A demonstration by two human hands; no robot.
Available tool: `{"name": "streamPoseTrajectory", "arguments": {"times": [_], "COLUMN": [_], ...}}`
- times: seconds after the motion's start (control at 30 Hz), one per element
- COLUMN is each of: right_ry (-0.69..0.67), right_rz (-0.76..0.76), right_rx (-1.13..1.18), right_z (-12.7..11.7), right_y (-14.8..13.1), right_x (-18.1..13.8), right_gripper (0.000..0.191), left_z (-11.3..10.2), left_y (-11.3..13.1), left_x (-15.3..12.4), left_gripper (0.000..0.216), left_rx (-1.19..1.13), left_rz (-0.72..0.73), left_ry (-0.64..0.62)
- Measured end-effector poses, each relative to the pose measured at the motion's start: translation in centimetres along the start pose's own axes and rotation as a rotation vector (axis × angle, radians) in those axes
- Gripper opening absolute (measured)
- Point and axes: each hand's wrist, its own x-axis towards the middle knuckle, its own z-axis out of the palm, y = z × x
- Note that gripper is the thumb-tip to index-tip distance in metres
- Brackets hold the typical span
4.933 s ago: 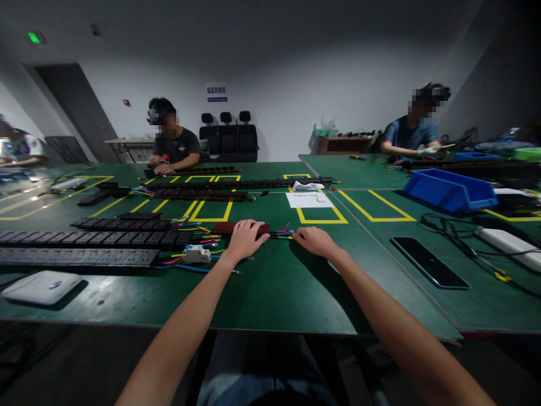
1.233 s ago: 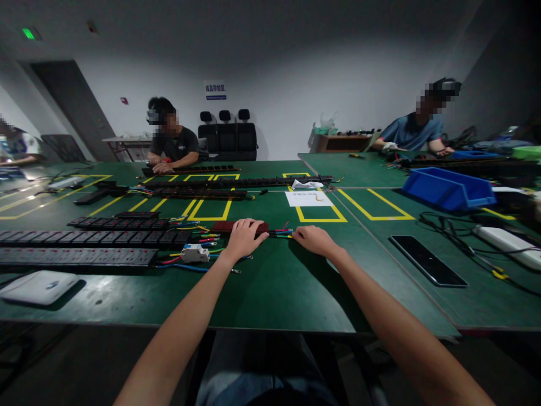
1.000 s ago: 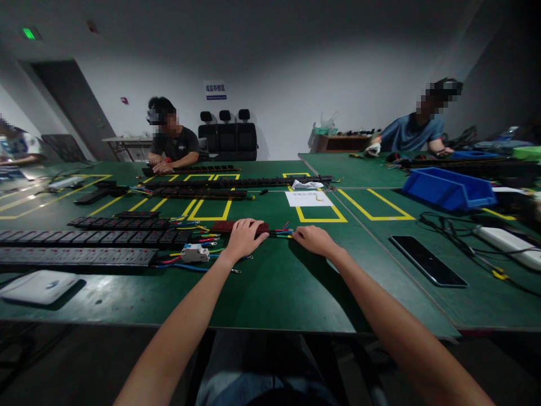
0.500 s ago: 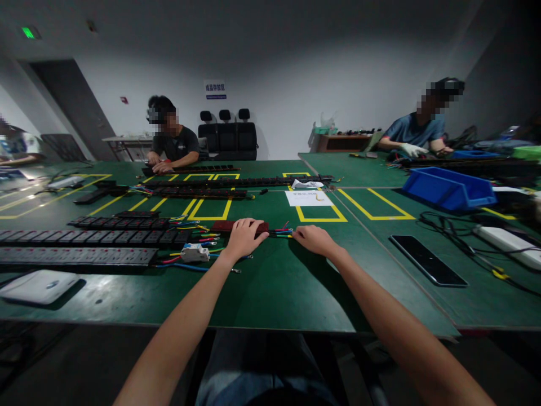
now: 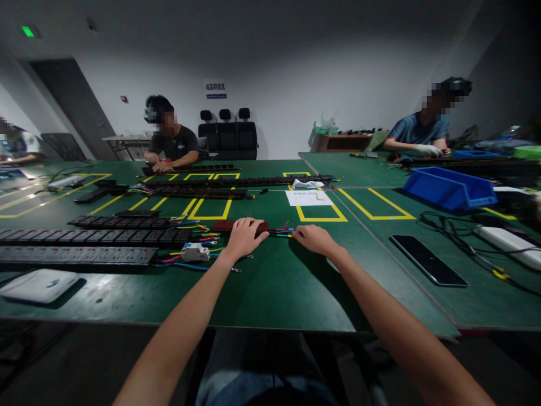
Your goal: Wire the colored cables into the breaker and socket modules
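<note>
My left hand (image 5: pixel 245 237) lies over a dark reddish-brown bar (image 5: pixel 222 226), with its fingers wrapped across the top and the thumb along the near side. From the bar's right end runs a short bundle of coloured wires (image 5: pixel 280 232), some blue, red and yellow-green. At the ends of these wires my right hand (image 5: pixel 315 239) is closed in a pinch; the fingertips hide what is between them. Left of my hands lie black socket strips (image 5: pixel 91 237) with loose wire ends. A white circuit breaker (image 5: pixel 195 252) sits by the nearest strip.
On the green table (image 5: pixel 296 299) are a white box (image 5: pixel 40 286) at left, a phone (image 5: pixel 426 259), a blue bin (image 5: pixel 450 188) and black cables at right. A paper sheet (image 5: pixel 305 198) lies beyond my hands. Co-workers sit at the far side.
My hands, the bar and the wires stay in place. The co-worker at the far right has shifted to the right, gloved hand included; the one at far left has leaned slightly left.
</note>
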Motion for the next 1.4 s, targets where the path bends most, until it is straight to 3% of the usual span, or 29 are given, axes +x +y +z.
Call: {"name": "streamPoseTrajectory", "arguments": {"times": [1.4], "right_ry": [-0.004], "right_rz": [0.003], "right_rx": [0.001], "right_z": [-0.21], "right_y": [-0.17], "right_x": [-0.08], "right_gripper": [0.041], "left_z": [0.37], "left_y": [-0.25], "left_x": [0.03], "left_gripper": [0.051], "left_rx": [0.002], "left_rz": [0.001], "left_ry": [0.005]}}
